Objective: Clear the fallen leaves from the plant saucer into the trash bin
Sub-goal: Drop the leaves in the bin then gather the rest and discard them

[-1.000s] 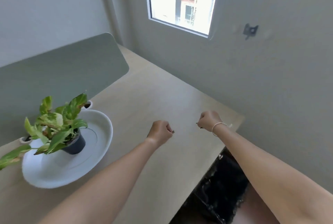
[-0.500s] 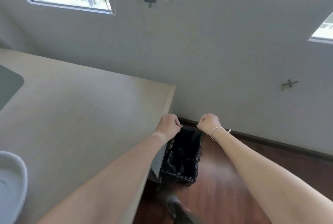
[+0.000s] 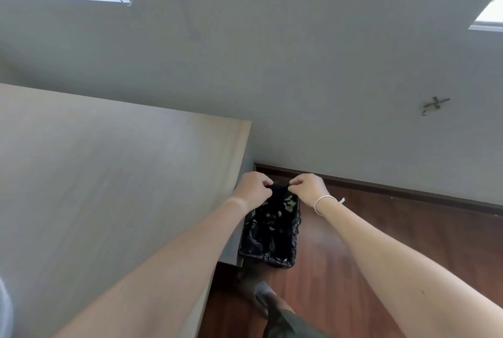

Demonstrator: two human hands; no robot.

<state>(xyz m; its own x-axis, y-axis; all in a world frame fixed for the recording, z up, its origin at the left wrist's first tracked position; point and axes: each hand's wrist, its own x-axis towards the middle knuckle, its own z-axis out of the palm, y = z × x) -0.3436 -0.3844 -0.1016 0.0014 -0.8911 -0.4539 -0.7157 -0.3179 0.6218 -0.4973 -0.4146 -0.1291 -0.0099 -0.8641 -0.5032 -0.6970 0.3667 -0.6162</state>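
My left hand [image 3: 252,188] and my right hand [image 3: 310,188] hover side by side over the far end of the trash bin [image 3: 268,253]. The bin is lined with a black bag and stands on the floor beside the desk's end. Both hands are curled shut with fingertips turned down; the leaves inside them are hidden. Pale green bits [image 3: 288,202] show inside the black liner just below the hands. Only a sliver of the white plant saucer [image 3: 3,310] shows at the lower left edge; the plant is out of view.
The light wooden desk [image 3: 109,188] fills the left side, and its right edge runs beside the bin. A grey wall and dark skirting board [image 3: 394,190] lie behind the bin. My foot [image 3: 265,298] rests on the brown wooden floor near the bin.
The view swung right from the plant and saucer to the bin. Both closed hands travelled off the desk and now sit closer together over the bin, where green bits have appeared.
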